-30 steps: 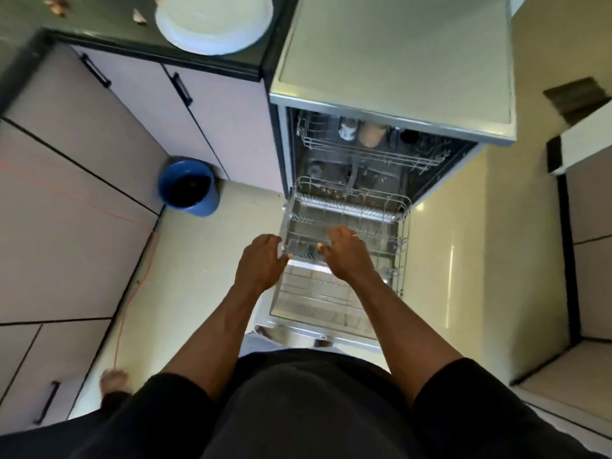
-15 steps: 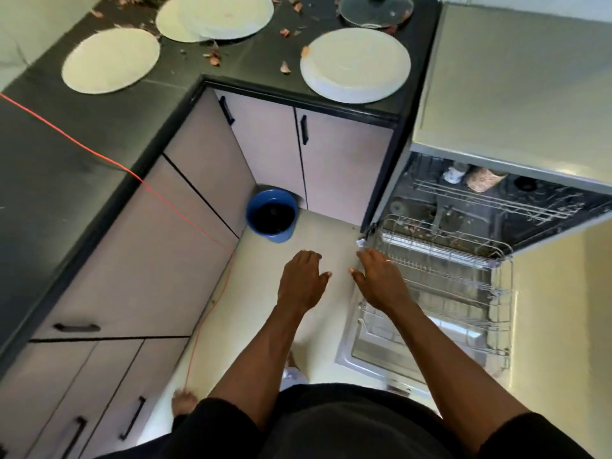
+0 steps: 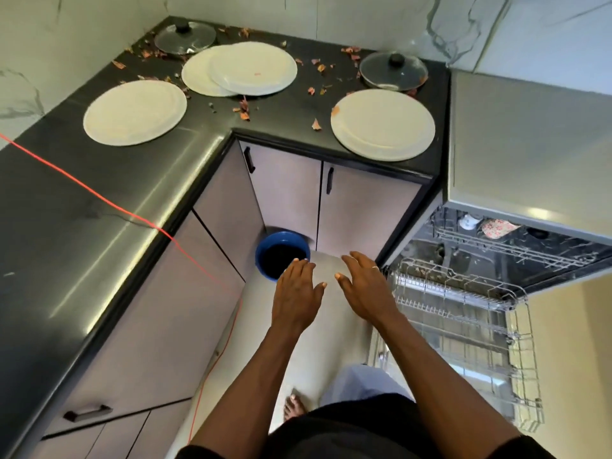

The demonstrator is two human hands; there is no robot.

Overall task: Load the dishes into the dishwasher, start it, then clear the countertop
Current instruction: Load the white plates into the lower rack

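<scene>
Several white plates lie on the black countertop (image 3: 82,207): one at the left (image 3: 135,112), two overlapping at the back (image 3: 253,67), one at the right (image 3: 382,124). Two glass pot lids sit by the wall, one at the back left (image 3: 185,38) and one at the right (image 3: 393,71). The dishwasher (image 3: 530,140) stands open on the right with its lower wire rack (image 3: 463,326) pulled out. My left hand (image 3: 296,293) and my right hand (image 3: 367,286) hover empty, fingers spread, over the floor left of the rack.
Dried leaf scraps (image 3: 245,109) litter the counter around the plates. A blue bucket (image 3: 281,255) stands on the floor in the cabinet corner. A red cord (image 3: 99,197) runs across the counter and down to the floor. A cup (image 3: 468,221) sits in the upper rack.
Both hands have let go of the lower rack and moved left and up, away from it. The view has swung up toward the countertop and plates.
</scene>
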